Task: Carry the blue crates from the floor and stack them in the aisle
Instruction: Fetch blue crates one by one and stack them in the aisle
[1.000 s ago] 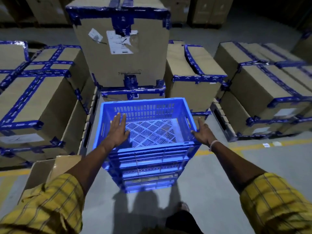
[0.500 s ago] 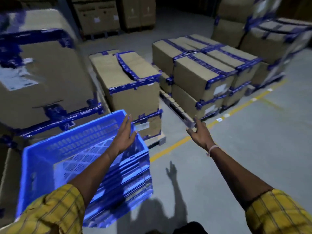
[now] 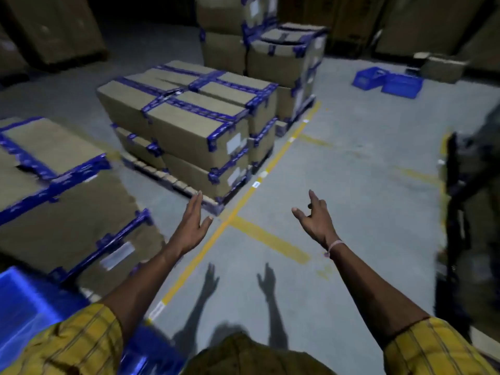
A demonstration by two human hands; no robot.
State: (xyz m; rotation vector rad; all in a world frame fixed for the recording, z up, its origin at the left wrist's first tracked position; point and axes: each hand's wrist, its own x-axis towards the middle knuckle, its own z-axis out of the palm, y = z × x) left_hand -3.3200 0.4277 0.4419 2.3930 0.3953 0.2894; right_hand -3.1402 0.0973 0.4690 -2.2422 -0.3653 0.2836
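- Since half a second ago the view has swung right: the blue stack (image 3: 24,309) that filled the lower left now shows only as a blurred corner at the bottom-left edge, behind the left sleeve (image 3: 67,345), and both hands have left it.
- Landmark: the pallet (image 3: 189,125) of tape-bound cartons in the middle, two layers high.
- Left of the pallet, a bigger carton (image 3: 54,185) with blue tape fills the left side; the stack sits just below it.
- Behind the pallet, taller cartons (image 3: 281,50) stand stacked against the dark back.
- Right of the pallet runs a yellow line (image 3: 235,212) on the grey floor, with a short branch crossing it.
- Far right of the pallet, well apart, two loose crates (image 3: 387,81) lie on the floor near a small box (image 3: 443,67).
- At the right edge, a dark blurred shape; I cannot tell what it is.
- Left hand (image 3: 193,223), just in front of the pallet's near corner, is released: fingers straight, holding nothing.
- Right hand (image 3: 315,220), over the floor right of the line, is also empty, with fingers spread and a pale band (image 3: 334,246) at the wrist.
- Both hands cast shadows (image 3: 238,288) on the floor below.
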